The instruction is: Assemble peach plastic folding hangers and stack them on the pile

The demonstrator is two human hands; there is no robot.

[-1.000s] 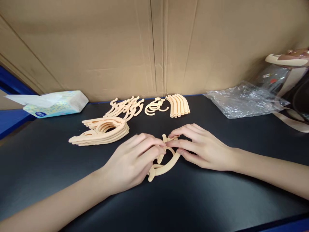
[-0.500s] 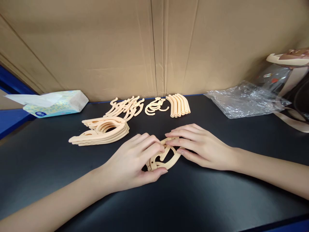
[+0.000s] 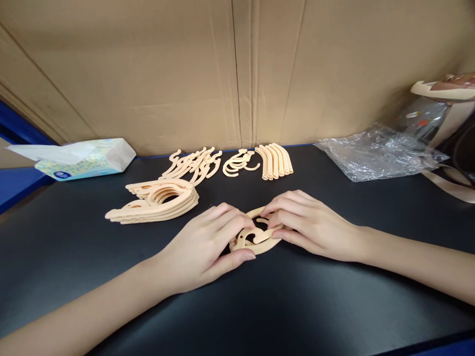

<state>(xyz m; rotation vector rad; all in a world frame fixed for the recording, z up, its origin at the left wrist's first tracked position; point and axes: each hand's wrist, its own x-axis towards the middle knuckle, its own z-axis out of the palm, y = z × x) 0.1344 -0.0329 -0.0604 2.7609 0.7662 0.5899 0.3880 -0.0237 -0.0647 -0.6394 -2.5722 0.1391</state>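
Note:
A beige plastic piece of curved arms point(image 3: 264, 246), like a folded hanger, lies on the black table point(image 3: 297, 306) between my hands. My left hand point(image 3: 208, 247) grips its left end, thumb in front and fingers behind. From the right, my right hand point(image 3: 306, 225) pinches one of its curved arms with bent fingers; the fingertips partly cover the piece. A stack of similar beige folded pieces point(image 3: 163, 210) sits beyond my left hand.
Along the back lie loose beige hooked arms point(image 3: 196, 163), small hooks point(image 3: 237, 163) and a row of curved bars point(image 3: 274, 162). A tissue pack point(image 3: 92, 158) is back left, clear plastic point(image 3: 378, 155) back right, before a cardboard wall point(image 3: 166, 74).
An inner arm of the beige piece has swung toward the right and front. My right fingers have curled more around it, and my left thumb has shifted slightly.

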